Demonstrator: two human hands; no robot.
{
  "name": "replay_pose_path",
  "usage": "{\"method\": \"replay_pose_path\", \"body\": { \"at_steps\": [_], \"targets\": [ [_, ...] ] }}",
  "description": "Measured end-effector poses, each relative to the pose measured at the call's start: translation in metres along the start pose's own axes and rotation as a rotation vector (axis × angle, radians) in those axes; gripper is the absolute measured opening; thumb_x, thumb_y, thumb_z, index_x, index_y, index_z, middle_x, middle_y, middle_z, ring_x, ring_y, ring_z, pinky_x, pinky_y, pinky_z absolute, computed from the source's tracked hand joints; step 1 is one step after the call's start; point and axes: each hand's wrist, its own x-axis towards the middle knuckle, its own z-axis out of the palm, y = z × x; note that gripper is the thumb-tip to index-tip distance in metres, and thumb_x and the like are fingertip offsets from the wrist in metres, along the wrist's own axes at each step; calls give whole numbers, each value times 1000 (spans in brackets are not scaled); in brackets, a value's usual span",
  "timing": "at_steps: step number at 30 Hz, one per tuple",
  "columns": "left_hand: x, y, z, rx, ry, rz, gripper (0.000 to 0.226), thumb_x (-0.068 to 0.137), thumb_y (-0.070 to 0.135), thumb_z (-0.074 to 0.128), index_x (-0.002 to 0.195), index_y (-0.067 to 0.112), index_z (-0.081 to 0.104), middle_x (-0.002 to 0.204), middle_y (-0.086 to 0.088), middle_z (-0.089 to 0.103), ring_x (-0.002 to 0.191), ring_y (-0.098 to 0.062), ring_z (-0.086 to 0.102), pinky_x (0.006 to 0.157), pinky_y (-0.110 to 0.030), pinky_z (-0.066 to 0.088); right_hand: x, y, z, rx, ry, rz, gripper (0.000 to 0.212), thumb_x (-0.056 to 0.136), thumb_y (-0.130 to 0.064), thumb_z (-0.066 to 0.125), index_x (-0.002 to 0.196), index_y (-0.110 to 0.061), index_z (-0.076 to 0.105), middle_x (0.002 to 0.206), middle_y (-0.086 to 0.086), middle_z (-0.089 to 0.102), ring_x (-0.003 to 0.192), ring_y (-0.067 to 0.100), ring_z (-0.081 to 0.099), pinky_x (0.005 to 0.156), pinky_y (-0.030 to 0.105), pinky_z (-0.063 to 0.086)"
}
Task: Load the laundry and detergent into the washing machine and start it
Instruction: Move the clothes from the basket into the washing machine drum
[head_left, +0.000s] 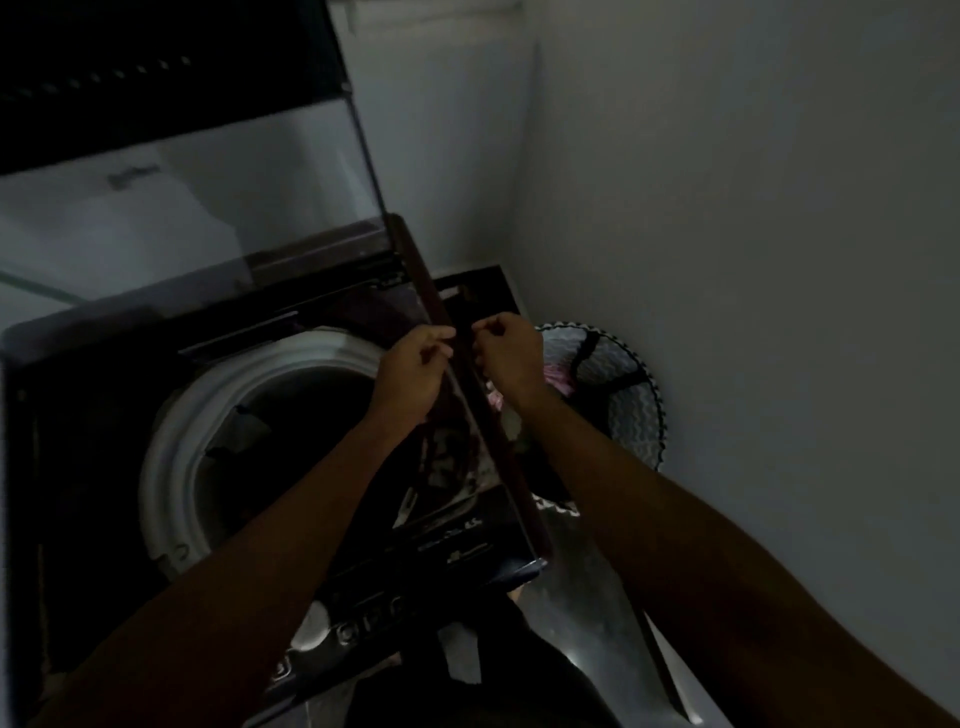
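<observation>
Holding dark garment (447, 447) over washing machine (93, 415) right edge, left hand (410, 371) and right hand (506, 351) fingers pinching it, probably for spreading before drop into drum (171, 457).

White lettering on the washing machine's panel (457, 545) seems too blurred to read.

Dim light hides what the curled fingers (441, 345) pinch; drum (291, 431) contents unreadable.
</observation>
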Motion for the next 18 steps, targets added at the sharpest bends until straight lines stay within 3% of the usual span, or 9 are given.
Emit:
{"method": "replay_pose_path", "body": {
  "at_steps": [5,8,10,13,16,18],
  "targets": [
    [13,27,51,133,-113,144,26,92,5,54,111,16,68,101,9,67,95,0,61,79,-1,40,35,55,-41,-16,46,93,27,79,-27,54,80,-7,73,79,14,72,77,30,70,75,48,56],
    [23,33,78,175,-221,164,27,94,4,51,112,12,68,111,4,68,102,-7,61,89,-11,45,47,85,-63,-57,66,136,27,83,-20,56,67,-1,66,69,15,68,69,31,67,69,49,55],
    [36,31,101,221,-314,117,26,93,5,52,112,13,68,114,0,68,102,-9,62,87,-14,44,52,104,-79,-36,95,189,25,83,-18,56,60,-8,61,65,12,65,68,29,66,69,47,56],
    [60,26,141,329,-413,30,28,92,8,51,115,14,67,119,-2,66,102,-10,60,81,-11,38,64,149,-101,-43,78,304,22,84,-22,58,70,-7,66,71,13,67,73,33,67,70,43,57],
    [78,10,177,377,-474,-48,24,93,10,56,114,10,68,121,-6,66,115,-19,59,91,-18,39,69,185,-115,-27,49,412,24,82,-27,61,63,-12,64,72,15,66,72,34,67,73,48,59],
    [83,-9,199,409,-498,-79,21,93,12,58,110,8,69,118,-9,67,114,-22,59,94,-23,41,76,215,-117,-5,13,450,21,87,-23,60,70,-11,62,77,13,63,77,31,66,77,46,57]
  ]
}}
